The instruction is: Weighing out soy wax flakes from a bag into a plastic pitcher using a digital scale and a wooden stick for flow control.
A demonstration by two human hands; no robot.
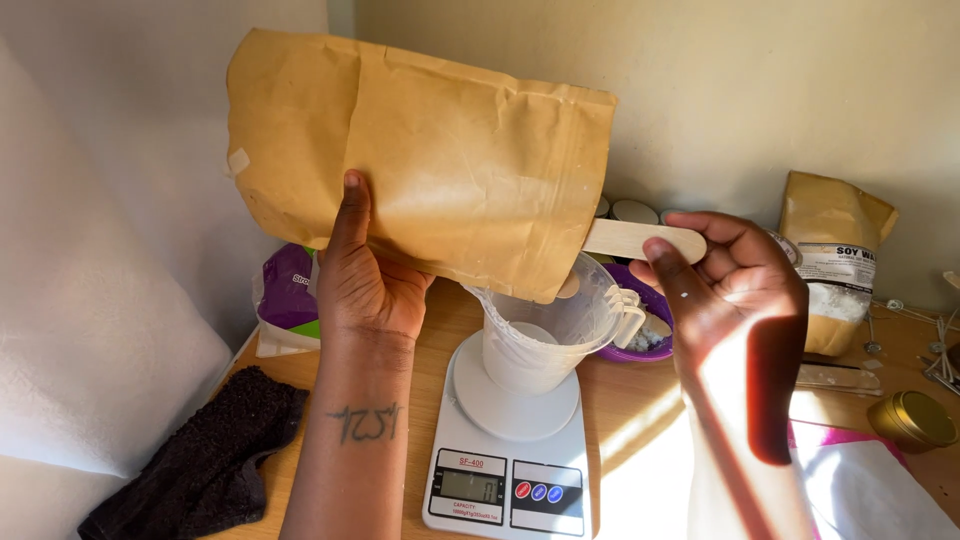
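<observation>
At the lower left of the frame a dark, nubbly cloth (pixel 205 460) lies crumpled on the wooden bench (pixel 640 400). Just above it, against the wall, sits a purple and white plastic packet (pixel 285 300). The left hand (pixel 362 275) rises from the lower middle, forearm upright, fingers spread under a large brown paper bag (pixel 420 160) and thumb pressed flat on its face; it is grasping the bag, which fills the upper left and centre, creased and matte, tipped with its open mouth down to the right. That mouth hangs over a clear plastic measuring jug (pixel 540 335), ribbed at the handle and holding something white, which stands on the round plate of a white digital scale (pixel 510 440) at the lower centre. Behind the jug is a purple bowl (pixel 645 335). The right hand (pixel 730 285), centre right, palm turned down, pinches a flat pale wooden stick (pixel 640 240) whose far end goes into the bag's mouth. At the right edge stand a smaller brown pouch (pixel 835 260) with a label and a round gold tin (pixel 912 420).
</observation>
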